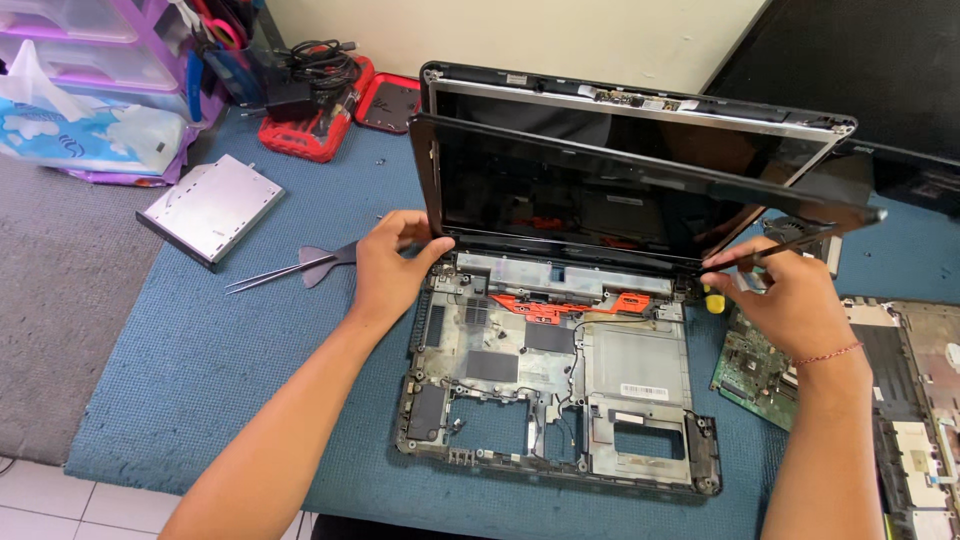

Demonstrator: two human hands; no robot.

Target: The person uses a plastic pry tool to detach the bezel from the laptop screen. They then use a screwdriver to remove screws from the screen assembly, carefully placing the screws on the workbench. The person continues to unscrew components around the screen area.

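A red tray at the back of the table holds a heap of black cables, and purple plastic drawers stand in the far corner. A blue mat covers the table, with grey carpet to the side and a pale wall behind. On the mat sits an opened laptop base with its insides showing, and its screen frame stands up, coming loose from the lid. The left hand pinches the frame's lower left corner. The right hand is closed on the lower right corner. A green circuit board, silver tweezers and a flat silver drive lie nearby.
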